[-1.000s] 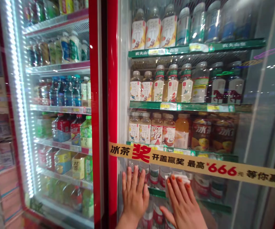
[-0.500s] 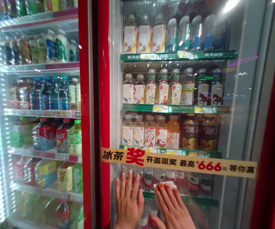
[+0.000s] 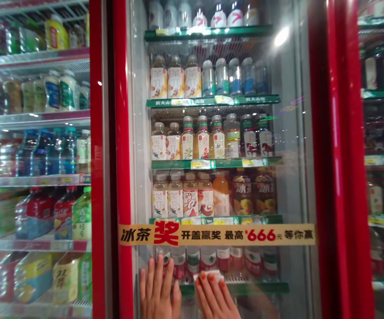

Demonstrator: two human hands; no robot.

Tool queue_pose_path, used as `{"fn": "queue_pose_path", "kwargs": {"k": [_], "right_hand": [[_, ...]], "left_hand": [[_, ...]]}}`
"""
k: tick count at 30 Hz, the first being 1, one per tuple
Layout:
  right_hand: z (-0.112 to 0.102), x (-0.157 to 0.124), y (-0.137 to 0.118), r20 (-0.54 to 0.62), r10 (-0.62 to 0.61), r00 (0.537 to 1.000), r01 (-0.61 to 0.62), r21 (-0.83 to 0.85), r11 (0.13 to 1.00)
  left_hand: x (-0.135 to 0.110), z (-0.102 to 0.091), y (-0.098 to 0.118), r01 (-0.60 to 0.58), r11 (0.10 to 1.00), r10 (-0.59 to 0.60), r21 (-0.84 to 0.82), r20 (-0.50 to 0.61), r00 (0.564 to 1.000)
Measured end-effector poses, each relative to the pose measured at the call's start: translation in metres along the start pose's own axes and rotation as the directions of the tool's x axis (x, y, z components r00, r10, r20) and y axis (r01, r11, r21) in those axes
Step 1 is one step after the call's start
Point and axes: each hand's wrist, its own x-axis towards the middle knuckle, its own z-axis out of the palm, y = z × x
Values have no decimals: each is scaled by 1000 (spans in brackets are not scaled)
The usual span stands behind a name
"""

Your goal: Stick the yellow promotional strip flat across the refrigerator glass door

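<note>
The glass door (image 3: 291, 186) of a drinks cooler fills the middle of the frame, set in a red frame (image 3: 331, 155), with a second cooler (image 3: 35, 155) at the left edge. By the look of it the pane is stiff, smooth and slippery, and breakable under a hard knock. It probably takes flat, spread pressure better than a push from the fingertips.

Behind the glass, rows of bottles (image 3: 187, 201) stand on green shelves. A yellow banner (image 3: 217, 234) runs across the lower part of the door.

At the bottom centre the left hand (image 3: 159, 292) lies open and flat on the glass just below the banner. Its fingers point up and it holds nothing. Just to its right, the right hand (image 3: 216, 300) is also laid flat, with its fingers stretched over a small white cloth (image 3: 208, 275) and pressing it to the pane rather than closing round it.

Only the cloth's top edge shows past the fingertips. It looks light, soft and easily crumpled, so it is probably best held under the flats of the fingers. On glass this slick it could slip out if the pressure eases.
</note>
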Motion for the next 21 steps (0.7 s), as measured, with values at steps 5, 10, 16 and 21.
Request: {"fn": "queue_pose_path", "kwargs": {"k": [5,10,16,21], "right_hand": [[-27,-18,81,61,438,897,-432,-94,897],[-27,38,99,36,550,834,-543,-122,831],[-3,-48,58,-79,233,969,-241,-124,962],[-27,-49,134,42,692,720,-684,-124,719]], "left_hand": [[21,-11,-4,-76,992,88,99,-122,989],[52,5,48,1,999,-8,-52,-120,993],[50,29,80,30,998,-32,-48,-38,999],[47,29,79,58,996,-61,-64,-42,997]]}}
